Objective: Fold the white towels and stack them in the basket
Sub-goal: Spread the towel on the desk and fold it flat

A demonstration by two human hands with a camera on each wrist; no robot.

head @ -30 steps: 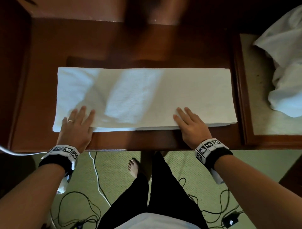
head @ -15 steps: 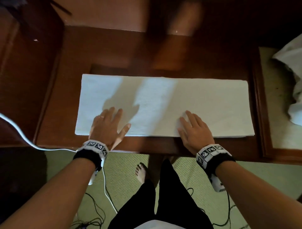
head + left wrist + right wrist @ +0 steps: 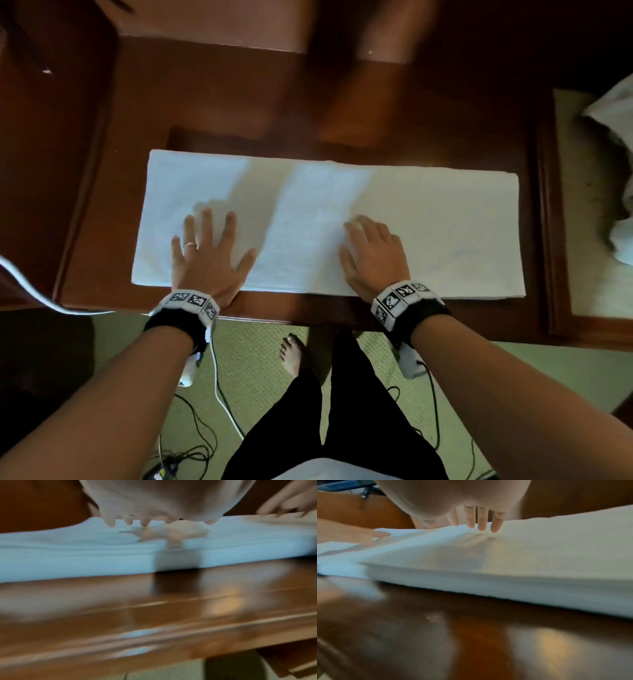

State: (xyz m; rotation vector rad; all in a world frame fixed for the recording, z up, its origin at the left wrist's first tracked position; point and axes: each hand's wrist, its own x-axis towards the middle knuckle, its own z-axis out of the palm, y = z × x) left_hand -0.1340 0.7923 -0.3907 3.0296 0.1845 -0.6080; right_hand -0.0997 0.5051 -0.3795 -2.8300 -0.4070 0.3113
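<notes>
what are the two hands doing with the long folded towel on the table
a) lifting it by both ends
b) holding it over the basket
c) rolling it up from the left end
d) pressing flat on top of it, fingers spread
d: the left hand and the right hand both lie palm down on the white towel, which rests flat on the wooden table; no end is lifted or rolled.

white towel (image 3: pixel 428 219) | folded long strip | flat on table
</notes>
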